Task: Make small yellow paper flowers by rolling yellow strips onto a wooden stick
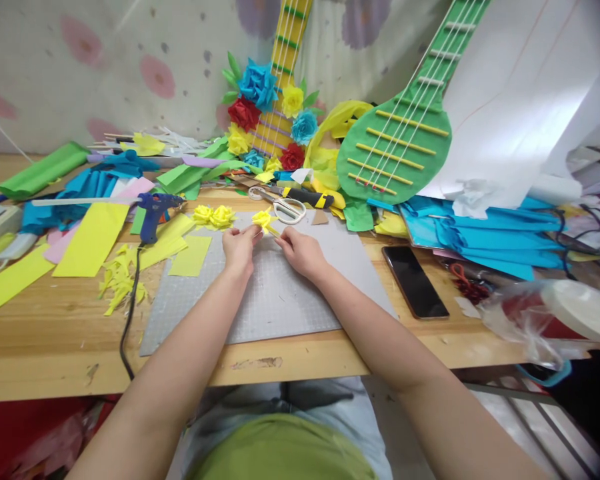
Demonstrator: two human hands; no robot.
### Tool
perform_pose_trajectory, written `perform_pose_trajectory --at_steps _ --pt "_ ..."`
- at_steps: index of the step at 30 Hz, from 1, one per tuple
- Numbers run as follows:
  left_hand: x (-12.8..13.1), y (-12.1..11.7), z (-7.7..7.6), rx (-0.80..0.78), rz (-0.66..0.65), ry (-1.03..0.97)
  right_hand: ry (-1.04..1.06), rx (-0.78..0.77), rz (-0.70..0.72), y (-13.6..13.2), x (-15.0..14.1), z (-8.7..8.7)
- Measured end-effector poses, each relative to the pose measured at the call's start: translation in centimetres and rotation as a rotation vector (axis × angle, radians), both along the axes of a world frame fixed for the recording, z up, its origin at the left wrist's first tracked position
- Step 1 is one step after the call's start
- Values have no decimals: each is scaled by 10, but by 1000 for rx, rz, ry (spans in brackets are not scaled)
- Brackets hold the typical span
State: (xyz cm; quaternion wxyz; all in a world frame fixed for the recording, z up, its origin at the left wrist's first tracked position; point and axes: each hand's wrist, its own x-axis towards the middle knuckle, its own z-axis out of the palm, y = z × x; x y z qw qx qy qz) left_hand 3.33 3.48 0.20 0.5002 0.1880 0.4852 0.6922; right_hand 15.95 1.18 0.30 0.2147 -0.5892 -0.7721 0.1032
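Observation:
Both hands meet over the far part of a grey cutting mat [280,300]. My left hand [240,248] and my right hand [303,252] pinch a small yellow paper flower [264,219] between their fingertips, with a thin yellow strip running from it toward the right fingers. Two finished yellow paper flowers [213,215] lie on the mat's far left corner. Scissors with white handles [283,203] lie just beyond the hands.
A blue glue gun [155,212] with a black cord stands left of the mat, among yellow paper sheets [93,239] and scraps. A black phone [414,281] lies to the right. Paper guitars [395,150], paper flowers and blue paper [480,233] crowd the back.

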Motion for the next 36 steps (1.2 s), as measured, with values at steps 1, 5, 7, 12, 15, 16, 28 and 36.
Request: perform_pose_trajectory --at_steps 1,5,7,12,15,16,28,36 --pt "0 -1 0 -4 -13 -3 -10 -2 -4 0 0 0" --pt "0 -3 1 -12 -29 -20 -33 -12 -18 1 0 -1" --pt "0 -3 2 -29 -28 -24 -41 -18 -15 1 0 -1" --pt "-1 1 2 -34 -21 -18 -56 -17 7 -1 -2 1" --pt "-2 2 3 -13 -3 -20 -51 -17 6 0 -2 2" --pt "-2 1 3 -12 -12 -32 -44 -14 2 0 -1 2" --pt "-3 -3 5 -65 -73 -95 -78 -62 -16 -1 0 6" --pt "-5 -2 8 -68 -36 -41 -70 -50 37 -1 1 5"
